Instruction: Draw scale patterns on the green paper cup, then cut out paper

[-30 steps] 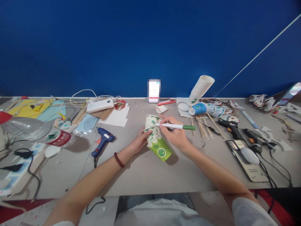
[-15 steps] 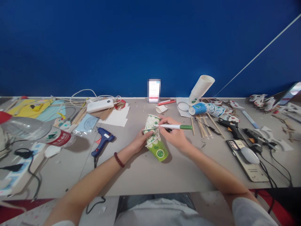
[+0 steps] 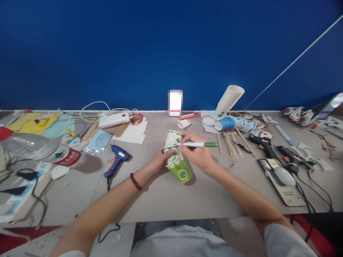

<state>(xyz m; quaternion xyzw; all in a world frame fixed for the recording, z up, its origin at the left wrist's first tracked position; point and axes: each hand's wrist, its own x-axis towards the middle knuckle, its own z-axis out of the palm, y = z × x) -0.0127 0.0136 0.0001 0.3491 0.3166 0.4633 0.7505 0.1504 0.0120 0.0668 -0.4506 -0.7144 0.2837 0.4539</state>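
Observation:
A stack of green paper cups (image 3: 179, 167), scale-patterned in white and green, lies tilted on the table between my hands. My left hand (image 3: 160, 159) is closed round its left side, with the thumb on the front. A white marker pen (image 3: 197, 144) with a green end sits pinched in my right hand (image 3: 198, 151), and its tip is at the cups' patterned surface near a rim. Whether the tip touches the paper is too small to tell. The fingers of my right hand also rest by the upper right side of the cups.
On the left lie a blue glue gun (image 3: 116, 161), a water bottle (image 3: 43, 148) and a power strip (image 3: 26, 192). A white cup stack (image 3: 229, 101) leans behind blue paper cups (image 3: 235, 124) at the back right. Nearer right are a phone (image 3: 284, 189) and a mouse (image 3: 284, 177).
The green cups have turned slightly, their bottom end shifting left. The marker pen has moved a little left with my right hand's fingers. My left hand stays round the cups.

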